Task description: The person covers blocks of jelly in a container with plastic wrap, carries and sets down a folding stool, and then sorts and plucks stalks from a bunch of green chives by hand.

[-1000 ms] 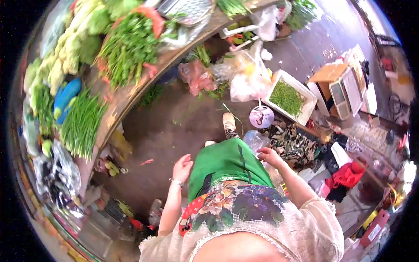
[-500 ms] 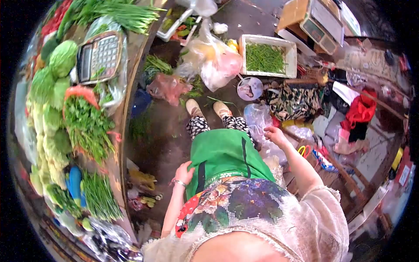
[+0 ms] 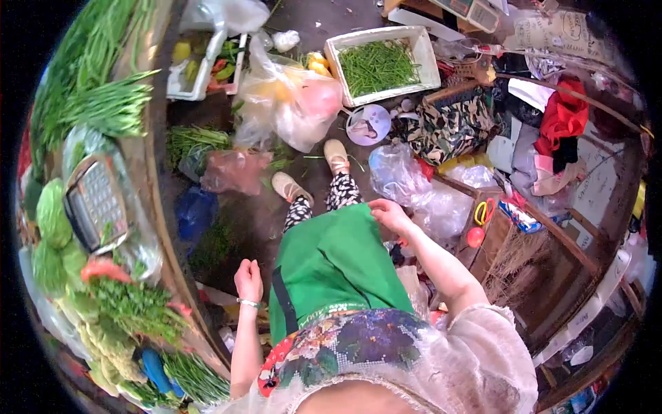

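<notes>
Left hand (image 3: 248, 281) beside green apron (image 3: 338, 269), fingers curled together. Right hand (image 3: 390, 217) at apron edge, can't tell if fingers pinch it. Calculator (image 3: 98, 201) near bench (image 3: 157, 169) edge.

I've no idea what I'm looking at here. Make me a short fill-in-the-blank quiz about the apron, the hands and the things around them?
1. The apron is coloured ____.
2. The bracelet is on the person's ____ wrist.
3. The hand nearer the red cloth is the person's ____ one.
4. The box holding greens is coloured ____.

Missing words: green; left; right; white.
</notes>
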Demonstrator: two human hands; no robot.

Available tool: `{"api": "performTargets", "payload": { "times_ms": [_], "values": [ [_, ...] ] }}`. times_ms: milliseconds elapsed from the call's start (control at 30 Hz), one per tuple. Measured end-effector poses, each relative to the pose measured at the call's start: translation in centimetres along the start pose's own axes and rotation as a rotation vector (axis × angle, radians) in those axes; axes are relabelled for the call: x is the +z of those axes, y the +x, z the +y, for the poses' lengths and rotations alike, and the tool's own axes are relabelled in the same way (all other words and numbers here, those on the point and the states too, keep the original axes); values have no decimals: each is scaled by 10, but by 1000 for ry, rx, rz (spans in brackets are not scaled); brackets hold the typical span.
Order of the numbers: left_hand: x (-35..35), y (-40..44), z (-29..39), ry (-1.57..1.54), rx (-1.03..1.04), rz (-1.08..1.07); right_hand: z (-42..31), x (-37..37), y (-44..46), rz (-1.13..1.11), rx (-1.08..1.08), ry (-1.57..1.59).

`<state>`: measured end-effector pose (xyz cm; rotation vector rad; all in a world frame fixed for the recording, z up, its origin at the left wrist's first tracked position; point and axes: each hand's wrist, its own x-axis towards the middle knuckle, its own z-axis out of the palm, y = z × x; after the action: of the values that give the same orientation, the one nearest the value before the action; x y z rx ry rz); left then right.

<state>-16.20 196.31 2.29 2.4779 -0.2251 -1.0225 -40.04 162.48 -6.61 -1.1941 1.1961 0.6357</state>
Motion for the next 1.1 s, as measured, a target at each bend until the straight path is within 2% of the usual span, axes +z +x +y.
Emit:
{"api": "performTargets", "payload": {
  "times_ms": [200, 333, 367, 467, 533, 600, 700, 767, 900, 1000, 1100],
  "values": [
    [97, 84, 51, -170, 88, -23, 20, -47, 114, 132, -109, -446],
    [185, 150, 87, -238, 236, -277, 27, -95, 207, 283, -32, -662],
    [205, 162, 96, -242, 260, -322, 23, -105, 227, 314, -18, -701],
    [258, 185, 110, -214, 311, -283, 19, -129, 295, 451, -63, -796],
    [289, 189, 101, -271, 275, -279, 8, -141, 332, 511, -36, -828],
    [304, 189, 91, -149, 285, -316, 12, -156, 373, 526, -12, -897],
    [318, 188, 90, -166, 247, -357, 6, -159, 408, 580, 40, -849],
    [321, 189, 96, -154, 267, -363, 13, -154, 422, 567, 31, -758],
    [324, 193, 99, -169, 289, -367, 31, -136, 409, 481, 56, -1093],
    [326, 200, 98, -215, 300, -370, 38, -124, 361, 344, -174, -1003],
    [323, 206, 102, -227, 308, -359, 31, -113, 284, 259, -360, -777]
  ]
}}
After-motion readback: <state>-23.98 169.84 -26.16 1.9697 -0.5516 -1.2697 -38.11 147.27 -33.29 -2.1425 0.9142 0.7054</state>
